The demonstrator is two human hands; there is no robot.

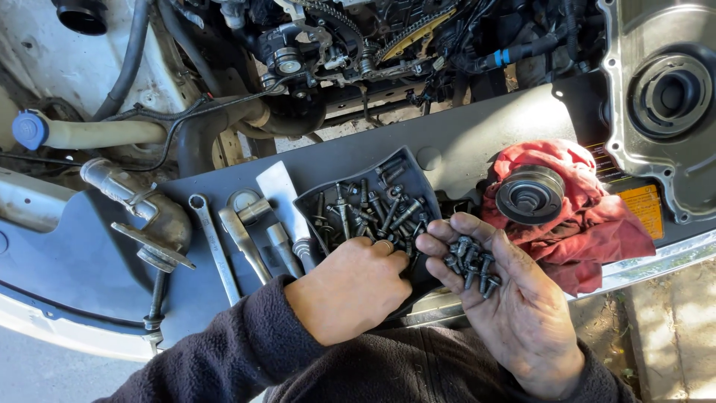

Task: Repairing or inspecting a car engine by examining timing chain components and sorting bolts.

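Nearest us, our right hand (507, 298) lies palm up, grip released, cradling a small heap of dark steel flanged bolts (471, 266) on the fingers. It sits just right of the dark grey plastic tray (309, 201).

Our left hand (349, 287) is knuckles up at the tray's near edge, fingers curled down among the loose dark bolts (369, 209) lying in the tray; whether that grip has pinched one, we cannot tell.

The tray rests on a flat grey panel surface (89, 261).

Left of the tray: a chrome ratchet handle (245, 239), then a slim chrome ring spanner (212, 246).

Right of the tray: a crumpled red rag (597, 231) carrying a round black metal pulley (531, 194).

Beyond the tray, the open engine bay shows a timing chain (406, 33); far right of it lies a grey cast metal cover (664, 97).
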